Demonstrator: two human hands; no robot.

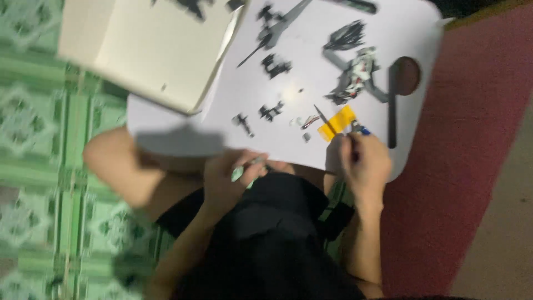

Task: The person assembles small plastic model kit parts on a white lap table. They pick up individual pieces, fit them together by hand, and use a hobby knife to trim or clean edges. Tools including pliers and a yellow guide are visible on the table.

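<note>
The left hand [227, 178] sits at the near edge of the white desk [411, 28], above the person's lap, with its fingers closed around a small pale green part [240, 173]; only the ends of the part show between the fingers. The right hand [363, 164] rests at the near right edge of the desk, fingers curled around a thin tool [355, 129] with a blue tip that projects past the knuckles. Whether the tool touches the desk cannot be told, as the frame is blurred. Just beyond the right hand lies a yellow strip [337, 122], with a dark thin stick [324, 119] lying across it. To the left of the strip, small dark parts [270, 111] lie scattered on the desk, well apart from each other. Farther back stands a grey-and-white model [355, 78], partly assembled, with a bundle of dark pieces [345, 36] behind it. A long dark sprue bar [392, 111] lies to the right of the model, next to an oval cutout [406, 75] in the desk. An open cardboard box [150, 47] overhangs the far left corner of the desk. A green patterned floor [33, 139] lies on the left and a red mat [472, 139] on the right.
</note>
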